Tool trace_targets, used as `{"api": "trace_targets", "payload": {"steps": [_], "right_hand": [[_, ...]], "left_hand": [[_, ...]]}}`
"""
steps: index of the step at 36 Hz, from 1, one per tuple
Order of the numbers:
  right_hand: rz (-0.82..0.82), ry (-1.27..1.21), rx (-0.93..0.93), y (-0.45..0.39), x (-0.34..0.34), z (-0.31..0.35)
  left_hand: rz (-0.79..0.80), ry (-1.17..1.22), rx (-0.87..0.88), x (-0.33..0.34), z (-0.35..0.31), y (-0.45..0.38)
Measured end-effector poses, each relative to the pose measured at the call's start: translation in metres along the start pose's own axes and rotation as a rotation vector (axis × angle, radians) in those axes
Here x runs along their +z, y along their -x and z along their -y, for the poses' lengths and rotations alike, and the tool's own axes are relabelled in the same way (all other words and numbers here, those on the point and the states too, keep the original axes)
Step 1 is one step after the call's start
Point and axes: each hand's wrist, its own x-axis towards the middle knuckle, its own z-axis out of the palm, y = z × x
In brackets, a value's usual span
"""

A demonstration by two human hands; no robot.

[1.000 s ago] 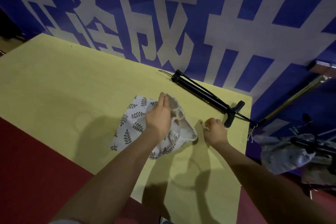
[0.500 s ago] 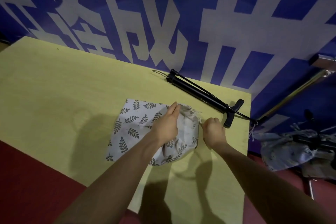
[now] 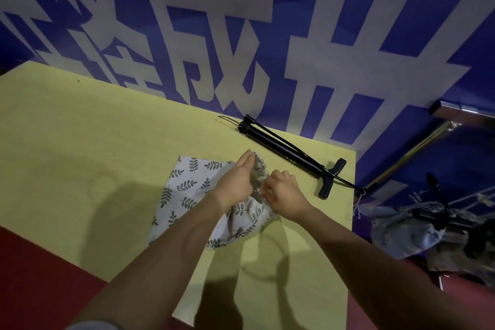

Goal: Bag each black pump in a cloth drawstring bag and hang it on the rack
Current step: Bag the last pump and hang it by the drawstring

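The right hand (image 3: pixel 284 191) has moved in from half a second ago and now touches the left hand (image 3: pixel 237 183) at the mouth of the cloth bag (image 3: pixel 187 190); the right grip is curled and pinches the bag's rim, while the left stays flat with straight fingers on the cloth. The black pump (image 3: pixel 288 157) still lies on the yellow bench (image 3: pixel 80 142) at 1 o'clock from the hands, near the bench's far right corner. Bare bench spreads wide toward 9 o'clock, and the right edge is close at 3 o'clock.
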Motion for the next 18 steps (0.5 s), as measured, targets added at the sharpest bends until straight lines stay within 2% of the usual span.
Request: {"api": "trace_targets", "payload": {"steps": [2,5,9,12,15,18], "right_hand": [[0.027,0.094,0.022,-0.002,-0.002,0.0],[0.026,0.162,0.168,-0.006,-0.011,-0.004],[0.0,0.038,0.324,-0.006,-0.022,-0.017],[-0.084,-0.138,0.403,-0.005,-0.026,-0.026],[-0.174,-0.272,0.489,-0.002,-0.03,-0.031],[-0.212,-0.305,0.484,-0.002,-0.031,-0.032]], "left_hand": [[-0.011,0.012,-0.005,-0.001,0.002,-0.002],[-0.052,0.039,-0.031,-0.003,0.002,-0.004],[-0.147,0.059,-0.105,-0.005,-0.004,-0.009],[-0.193,0.049,-0.14,-0.004,-0.007,-0.018],[-0.196,0.054,-0.151,-0.003,-0.007,-0.026],[-0.185,0.069,-0.135,-0.003,-0.008,-0.028]]}}
